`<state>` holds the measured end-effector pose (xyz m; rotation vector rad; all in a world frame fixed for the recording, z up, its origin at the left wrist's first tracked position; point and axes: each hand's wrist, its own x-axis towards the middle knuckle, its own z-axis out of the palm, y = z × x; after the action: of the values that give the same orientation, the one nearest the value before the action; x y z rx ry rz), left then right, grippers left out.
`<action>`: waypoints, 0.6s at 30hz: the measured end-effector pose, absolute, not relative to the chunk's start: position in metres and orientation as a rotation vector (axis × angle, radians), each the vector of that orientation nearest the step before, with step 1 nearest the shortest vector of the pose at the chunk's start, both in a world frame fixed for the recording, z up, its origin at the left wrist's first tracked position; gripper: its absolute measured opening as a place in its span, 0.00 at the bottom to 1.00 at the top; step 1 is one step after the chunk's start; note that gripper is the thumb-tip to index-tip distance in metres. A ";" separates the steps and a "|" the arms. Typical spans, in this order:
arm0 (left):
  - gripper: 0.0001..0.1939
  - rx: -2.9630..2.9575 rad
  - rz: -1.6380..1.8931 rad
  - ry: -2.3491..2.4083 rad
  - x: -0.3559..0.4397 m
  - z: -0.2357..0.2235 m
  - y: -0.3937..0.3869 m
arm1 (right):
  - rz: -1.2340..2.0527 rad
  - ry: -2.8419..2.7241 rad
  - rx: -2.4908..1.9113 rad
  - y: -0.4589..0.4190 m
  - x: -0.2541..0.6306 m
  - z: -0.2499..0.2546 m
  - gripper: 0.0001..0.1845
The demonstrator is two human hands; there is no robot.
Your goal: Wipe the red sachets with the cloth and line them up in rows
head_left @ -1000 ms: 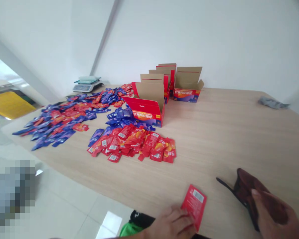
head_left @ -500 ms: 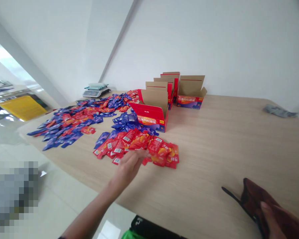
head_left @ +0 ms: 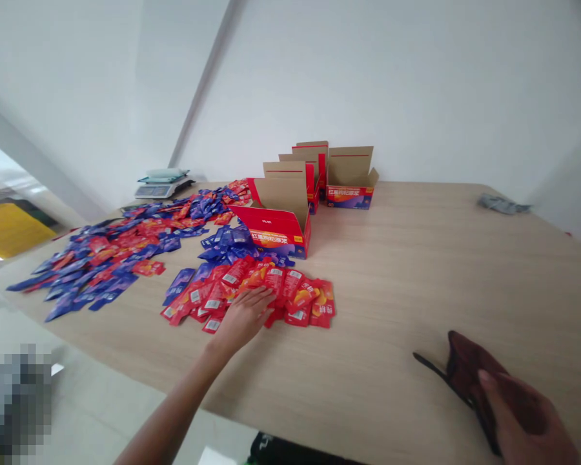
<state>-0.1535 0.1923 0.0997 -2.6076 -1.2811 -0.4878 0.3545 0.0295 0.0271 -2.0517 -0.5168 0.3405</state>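
Observation:
My left hand [head_left: 246,315] lies palm down on a heap of red sachets [head_left: 303,295], its fingers stretched out over them; nothing shows gripped in it. Blue sachets [head_left: 230,242] sit just behind the red ones, against an open red carton [head_left: 275,236] with its flaps raised. At the lower right, my right hand [head_left: 527,420] is closed on a dark maroon pouch [head_left: 472,361] with a thin black strap. The thumb presses on top of the pouch, while the other fingers are mostly hidden.
A large spread of mixed red and blue sachets [head_left: 111,248] covers the table's left side. More open cartons [head_left: 349,194] stand near the wall. A scale [head_left: 162,187] carries flat packs at the back left. A grey crumpled cloth [head_left: 503,204] lies far right.
The view has swung right, so everything sits further left. My left hand has settled flatter onto the red sachets. My right hand still grips the pouch and shows more fully.

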 end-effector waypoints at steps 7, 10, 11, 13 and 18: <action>0.19 -2.598 -0.469 -1.291 -0.157 0.088 0.203 | 0.333 -0.510 -1.805 0.033 0.347 0.020 0.35; 0.21 -2.536 -0.587 -1.159 -0.154 0.080 0.205 | 0.330 -0.449 -1.620 0.037 0.348 0.022 0.34; 0.22 -2.518 -0.647 -1.098 -0.149 0.078 0.204 | 0.331 -0.436 -1.585 0.040 0.352 0.024 0.32; 0.21 -2.503 -0.752 -1.020 -0.133 0.075 0.195 | 0.352 -0.412 -1.528 0.047 0.366 0.032 0.30; 0.16 -2.594 -0.937 -0.799 -0.067 0.059 0.149 | 0.345 -0.522 -1.433 0.096 0.418 0.069 0.34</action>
<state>-0.0666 0.1494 0.0589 -2.5943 -0.7994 -0.9367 0.4181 0.0964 0.0692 -1.4329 -0.5223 0.3446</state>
